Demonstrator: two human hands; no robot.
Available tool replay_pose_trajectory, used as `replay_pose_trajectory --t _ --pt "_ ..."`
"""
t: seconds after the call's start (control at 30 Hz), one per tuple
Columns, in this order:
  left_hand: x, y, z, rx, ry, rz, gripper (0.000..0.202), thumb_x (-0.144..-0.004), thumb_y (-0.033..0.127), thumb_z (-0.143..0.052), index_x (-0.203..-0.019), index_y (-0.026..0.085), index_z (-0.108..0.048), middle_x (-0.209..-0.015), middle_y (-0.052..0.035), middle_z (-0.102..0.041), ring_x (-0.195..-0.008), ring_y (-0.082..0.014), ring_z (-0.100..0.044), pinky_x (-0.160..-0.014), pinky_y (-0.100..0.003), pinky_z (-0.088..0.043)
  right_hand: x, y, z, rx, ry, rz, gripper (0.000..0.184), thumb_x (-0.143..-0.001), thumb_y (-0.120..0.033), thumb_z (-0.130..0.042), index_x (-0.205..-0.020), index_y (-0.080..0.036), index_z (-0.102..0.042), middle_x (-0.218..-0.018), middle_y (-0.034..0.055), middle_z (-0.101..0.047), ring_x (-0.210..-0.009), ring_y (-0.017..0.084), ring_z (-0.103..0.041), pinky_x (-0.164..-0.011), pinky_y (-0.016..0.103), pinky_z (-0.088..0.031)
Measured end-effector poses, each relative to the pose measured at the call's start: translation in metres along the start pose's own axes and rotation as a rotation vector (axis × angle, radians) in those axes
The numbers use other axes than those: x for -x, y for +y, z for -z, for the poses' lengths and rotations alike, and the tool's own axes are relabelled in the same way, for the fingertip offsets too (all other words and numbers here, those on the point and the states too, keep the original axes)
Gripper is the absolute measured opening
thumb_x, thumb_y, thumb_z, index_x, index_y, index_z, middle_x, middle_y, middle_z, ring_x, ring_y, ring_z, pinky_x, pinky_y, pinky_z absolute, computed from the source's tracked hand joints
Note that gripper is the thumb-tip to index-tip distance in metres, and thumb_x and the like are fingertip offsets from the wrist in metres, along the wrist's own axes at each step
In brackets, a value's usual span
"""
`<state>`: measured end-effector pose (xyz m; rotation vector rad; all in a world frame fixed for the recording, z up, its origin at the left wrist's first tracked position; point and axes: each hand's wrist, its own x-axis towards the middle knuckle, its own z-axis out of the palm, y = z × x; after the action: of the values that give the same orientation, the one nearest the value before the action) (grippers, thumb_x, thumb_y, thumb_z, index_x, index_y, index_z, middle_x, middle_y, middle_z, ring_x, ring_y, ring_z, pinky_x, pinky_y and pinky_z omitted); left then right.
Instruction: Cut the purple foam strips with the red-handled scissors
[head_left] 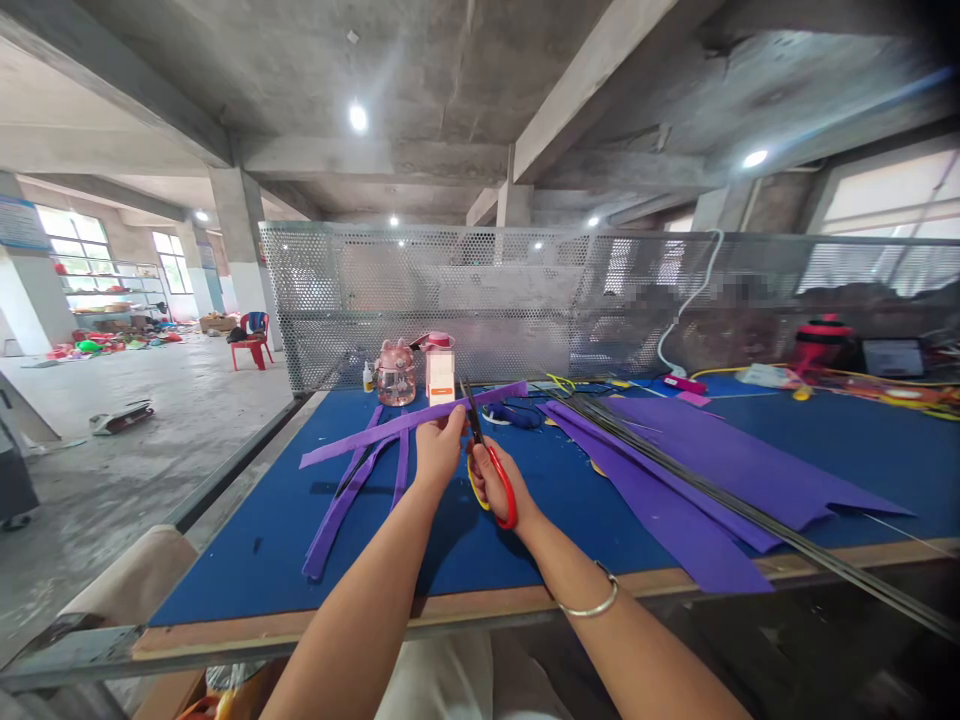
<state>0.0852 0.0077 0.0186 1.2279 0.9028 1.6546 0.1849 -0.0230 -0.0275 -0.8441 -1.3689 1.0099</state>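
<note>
Between the fingers of my left hand [441, 445] is a long purple fabric strip [360, 440], raised above the table and stretching out to both sides. My right hand [499, 480] grips a pair of scissors [504, 490] with one red and one yellow handle. The dark blades point up and away, right at the strip beside my left fingertips; whether they are parted I cannot tell. More purple strips [330, 530] lie on the blue table [247, 560] below and left of my hands. To the right lie large purple fabric sheets [675, 480] with a bundle of thin dark rods [720, 510] across them.
Behind my hands stand a pink clear bottle [396, 375], a pink-lidded container [439, 345] and a small glue bottle [367, 377]. A perforated metal screen [450, 290] closes off the table's back. A white cable [690, 295] runs down to a pink power strip [684, 384].
</note>
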Motion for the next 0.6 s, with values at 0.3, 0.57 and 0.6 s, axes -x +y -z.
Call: replay_pose_trajectory --t 0.3,0.57,0.6 --pt "-0.0002 0.0050 -0.0012 0.051 0.062 0.030 0.032 -0.078 0.043 -0.065 -0.063 0.014 -0.064 -0.059 -0.0021 -0.060 -0.048 -0.0100 -0.050 -0.045 -0.022 -0.039 0.0019 0.0034 0.0000 -0.032 -0.099 0.001 0.072 -0.069 -0.086 -0.055 -0.101 -0.022 -0.049 -0.065 -0.0074 -0.038 -0.051 0.010 -0.033 -0.045 0.022 -0.027" --pt "-0.0013 -0.0016 0.0007 -0.034 -0.004 -0.035 0.032 -0.075 0.043 -0.068 -0.060 0.015 -0.066 -0.057 -0.0032 -0.062 -0.053 -0.0134 -0.055 -0.046 -0.022 -0.039 0.0014 0.0044 0.0010 -0.022 -0.077 0.000 0.067 -0.075 -0.084 -0.052 -0.100 -0.023 -0.050 -0.063 -0.0073 -0.039 -0.048 0.010 -0.033 -0.043 0.022 -0.027" --pt "-0.0011 -0.0019 0.0006 -0.039 -0.006 -0.035 0.032 -0.075 0.043 -0.068 -0.060 0.015 -0.066 -0.057 -0.0035 -0.063 -0.053 -0.0139 -0.056 -0.046 -0.023 -0.039 0.0011 0.0039 0.0008 -0.020 -0.070 -0.002 0.065 -0.076 -0.084 -0.051 -0.099 -0.023 -0.049 -0.062 -0.0077 -0.038 -0.046 0.009 -0.031 -0.042 0.021 -0.026"
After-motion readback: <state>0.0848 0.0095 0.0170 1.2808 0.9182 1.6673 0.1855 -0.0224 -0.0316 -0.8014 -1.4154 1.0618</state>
